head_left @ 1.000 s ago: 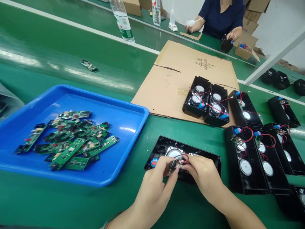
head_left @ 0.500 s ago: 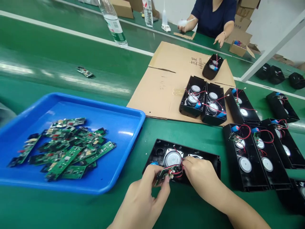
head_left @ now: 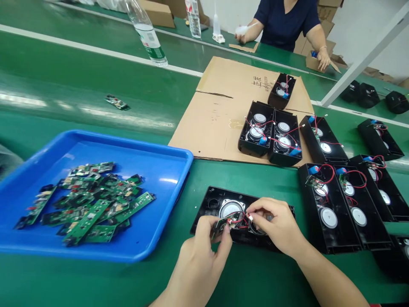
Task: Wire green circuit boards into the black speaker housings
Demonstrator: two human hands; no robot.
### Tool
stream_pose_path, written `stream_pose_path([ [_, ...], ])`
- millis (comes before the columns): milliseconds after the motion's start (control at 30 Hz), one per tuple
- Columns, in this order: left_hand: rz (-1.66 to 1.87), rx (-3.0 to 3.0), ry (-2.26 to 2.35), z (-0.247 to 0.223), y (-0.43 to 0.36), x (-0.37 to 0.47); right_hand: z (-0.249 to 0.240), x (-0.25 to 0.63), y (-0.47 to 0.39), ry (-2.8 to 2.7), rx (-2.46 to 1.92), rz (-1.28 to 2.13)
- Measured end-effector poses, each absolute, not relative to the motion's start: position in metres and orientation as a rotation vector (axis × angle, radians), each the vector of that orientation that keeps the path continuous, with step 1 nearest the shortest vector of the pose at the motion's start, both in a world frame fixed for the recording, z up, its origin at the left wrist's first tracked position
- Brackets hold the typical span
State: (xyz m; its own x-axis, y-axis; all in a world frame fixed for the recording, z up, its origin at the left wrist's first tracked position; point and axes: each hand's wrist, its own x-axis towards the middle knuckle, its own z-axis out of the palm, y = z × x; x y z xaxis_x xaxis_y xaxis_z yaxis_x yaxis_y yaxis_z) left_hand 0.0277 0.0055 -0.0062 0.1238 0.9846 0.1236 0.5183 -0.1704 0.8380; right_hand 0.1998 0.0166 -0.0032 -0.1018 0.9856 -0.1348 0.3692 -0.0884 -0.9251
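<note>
A small green circuit board (head_left: 219,228) is pinched between the thumb and fingers of my left hand (head_left: 204,251), tilted over the near edge of a black speaker housing (head_left: 211,198). Red and black wires run from the board across the housing. My right hand (head_left: 277,221) pinches a wire with a white connector (head_left: 250,217) at its end, just right of the board. One round silver speaker (head_left: 231,209) shows inside the housing; a second lies partly hidden behind my right fingers.
A blue tray (head_left: 128,151) at left holds several circuit boards (head_left: 105,200). Several black housings with speakers (head_left: 329,217) stand at right and on flat cardboard (head_left: 204,123). A bottle (head_left: 150,42) stands beyond. Across the bench, a person (head_left: 287,21) reaches into a box (head_left: 313,62).
My right hand has lifted slightly and moved right, and the white connector now shows at its fingertips. My left hand still holds the board. The other person's hand has moved to the box.
</note>
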Motion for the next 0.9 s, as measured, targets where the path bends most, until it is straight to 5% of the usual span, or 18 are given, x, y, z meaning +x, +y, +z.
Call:
stream_pose_path([
  [433, 0.897, 1.629, 1.511, -0.004, 0.012, 0.033, -0.002, 0.198, 0.013, -2.194, -1.524, 0.859],
  [900, 0.782, 1.680, 1.497, -0.006, 0.009, 0.037, -0.014, 0.194, 0.009, -2.219, -1.375, 0.478],
])
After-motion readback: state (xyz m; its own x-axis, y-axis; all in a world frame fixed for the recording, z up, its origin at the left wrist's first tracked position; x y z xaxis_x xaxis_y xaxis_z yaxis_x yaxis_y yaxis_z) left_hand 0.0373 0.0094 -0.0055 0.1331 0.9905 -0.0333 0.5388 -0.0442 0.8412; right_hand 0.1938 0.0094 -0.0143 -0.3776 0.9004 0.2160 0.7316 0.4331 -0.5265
